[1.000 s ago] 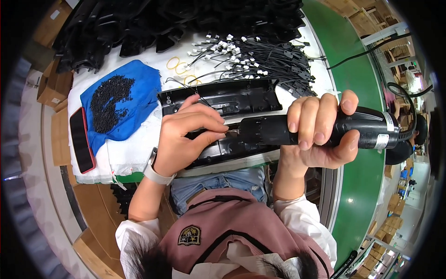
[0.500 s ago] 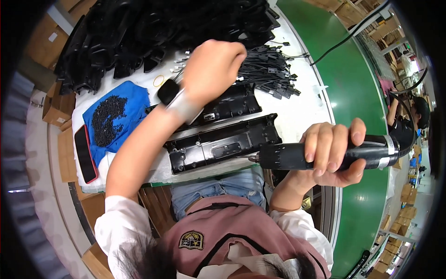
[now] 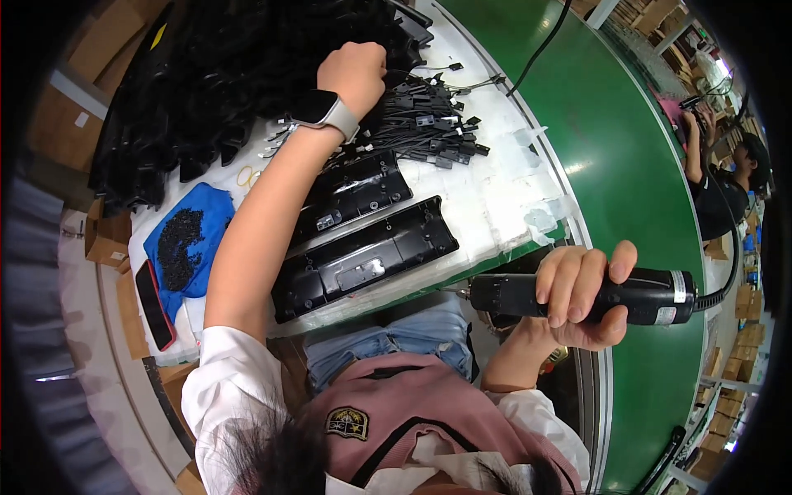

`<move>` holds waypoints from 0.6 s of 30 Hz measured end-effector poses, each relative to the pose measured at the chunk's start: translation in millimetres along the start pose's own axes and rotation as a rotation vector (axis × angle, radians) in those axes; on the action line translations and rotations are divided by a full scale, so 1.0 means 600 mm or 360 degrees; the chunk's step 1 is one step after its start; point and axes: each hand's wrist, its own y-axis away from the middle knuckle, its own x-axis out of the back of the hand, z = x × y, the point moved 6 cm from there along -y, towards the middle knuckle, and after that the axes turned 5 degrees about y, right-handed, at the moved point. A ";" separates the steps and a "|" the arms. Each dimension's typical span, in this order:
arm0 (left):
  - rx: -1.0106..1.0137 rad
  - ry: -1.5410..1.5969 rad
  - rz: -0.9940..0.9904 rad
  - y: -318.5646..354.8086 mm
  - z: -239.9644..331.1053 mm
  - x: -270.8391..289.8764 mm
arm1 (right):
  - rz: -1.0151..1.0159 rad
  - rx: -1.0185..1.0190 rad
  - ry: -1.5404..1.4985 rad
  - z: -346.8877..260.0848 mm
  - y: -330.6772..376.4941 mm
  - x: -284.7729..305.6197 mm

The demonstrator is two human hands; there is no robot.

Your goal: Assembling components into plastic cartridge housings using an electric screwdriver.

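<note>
Screwdriver [image 3: 648, 290]: within right fingers [image 3: 563, 285], clamped round it | black cables [image 3: 422, 124]: beside left fingers [image 3: 373, 59], curled (cannot tell if gripping)

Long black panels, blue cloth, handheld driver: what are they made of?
Long black panels: likely moulded plastic, glossy; sharp highlights, with round bosses formed in.
Blue cloth: some woven or nonwoven fabric, matte; soft creases and a limp edge. Fibre can't be told.
Handheld driver: casing probably hard plastic, satin black with soft sheen; its tip looks like metal, silvery.
</note>
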 end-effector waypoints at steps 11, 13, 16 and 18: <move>-0.0140 0.0307 -0.0007 0.032 -0.006 0.084 | -0.0004 -0.0062 -0.0042 0.008 0.006 0.007; -0.0039 0.0256 -0.0147 0.047 -0.023 0.084 | 0.0020 -0.0066 -0.0043 0.010 0.007 0.009; 0.0105 0.0484 -0.0427 0.076 -0.048 0.069 | 0.0038 -0.0095 -0.0047 0.013 0.009 0.008; 0.0156 0.0524 -0.0471 0.089 -0.054 0.070 | 0.0032 -0.0100 -0.0054 0.015 0.010 0.006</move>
